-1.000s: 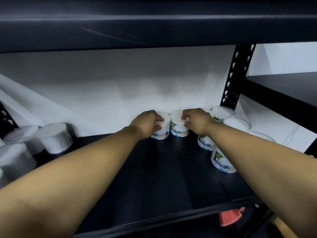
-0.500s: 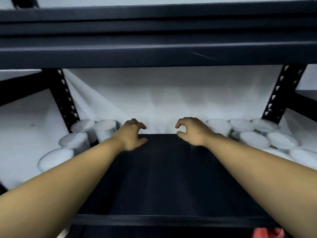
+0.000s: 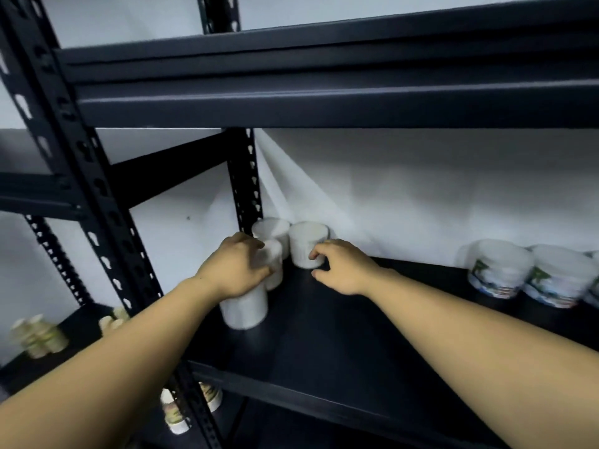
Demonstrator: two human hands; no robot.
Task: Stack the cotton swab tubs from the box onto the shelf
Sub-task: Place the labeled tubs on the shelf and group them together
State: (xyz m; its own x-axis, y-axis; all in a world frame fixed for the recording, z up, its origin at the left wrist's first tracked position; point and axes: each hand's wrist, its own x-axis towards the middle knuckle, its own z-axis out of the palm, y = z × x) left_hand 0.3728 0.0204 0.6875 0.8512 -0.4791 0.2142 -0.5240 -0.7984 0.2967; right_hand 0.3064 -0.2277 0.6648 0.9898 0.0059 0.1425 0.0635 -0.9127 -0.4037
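Both arms reach onto the black shelf (image 3: 324, 322) toward its back left corner, where four white cotton swab tubs stand in a cluster beside the perforated upright post (image 3: 244, 186). The rear left tub (image 3: 270, 230) and the rear right tub (image 3: 306, 243) sit against the white wall; the middle tub (image 3: 274, 264) stands just in front of the first, and the front tub (image 3: 244, 307) is nearest the shelf edge.

The left hand (image 3: 235, 270) lies over the top of the front tub, its fingers curled forward against the middle tub (motion blur hides which of the two it actually grips). The right hand (image 3: 343, 267) is at the rear right tub, fingers curled with the tips touching its side and the thumb below; a firm hold cannot be confirmed.

Farther right on the same shelf stand two printed tubs (image 3: 500, 270), side by side and well apart from the cluster, with the edge of a third cut off by the frame.

On a neighbouring shelf at lower left are several small pale bottles (image 3: 39, 338), too blurred to count. Below the shelf, two more labelled tubs (image 3: 176, 413) show behind the front post.
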